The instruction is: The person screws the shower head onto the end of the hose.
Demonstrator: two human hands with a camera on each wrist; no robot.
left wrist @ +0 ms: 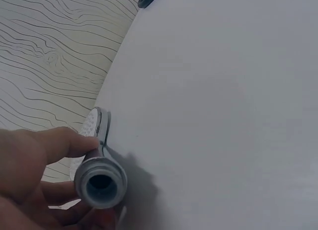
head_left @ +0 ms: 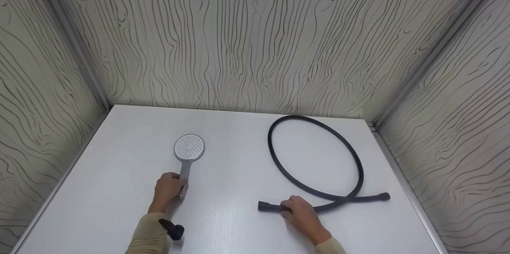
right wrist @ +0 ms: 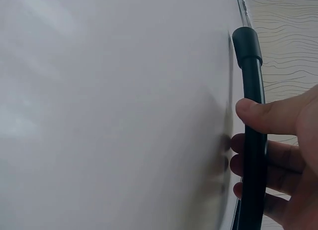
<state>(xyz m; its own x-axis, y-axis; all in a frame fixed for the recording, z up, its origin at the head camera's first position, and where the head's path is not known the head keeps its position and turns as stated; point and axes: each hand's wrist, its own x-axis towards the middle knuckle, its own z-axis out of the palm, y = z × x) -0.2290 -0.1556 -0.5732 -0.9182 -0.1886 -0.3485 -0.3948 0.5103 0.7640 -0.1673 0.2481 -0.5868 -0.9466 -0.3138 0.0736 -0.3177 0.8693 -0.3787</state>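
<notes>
We see a silver-grey shower head with a round, pale, dotted face and a straight, metallic-looking handle over the left part of the table, its face turned up and away from the person. The left hand holds it low on the handle, its grip narrowed around that part. In the left wrist view we look straight into the open, ring-shaped grey end of the handle, with fingers on the near side and beneath it. We cannot tell whether the shower head touches the table.

Well to the right of the shower head we find a black, smooth, flexible hose, laid in one big loop that crosses itself. Its flared black end piece is the end nearer the shower head; the other black end fitting lies farther from it, beyond the crossing. The right hand holds the hose just behind the nearer end, its grip closed around the tube: the right wrist view shows us the thumb over the hose and the other fingers behind it.

Beneath the shower head we see the white, flat, smooth table. On the near side of the shower head are a beige sleeve and a small black device beside it. Beyond the shower head stands a pale back wall patterned with dark, wavy wood-grain lines.
</notes>
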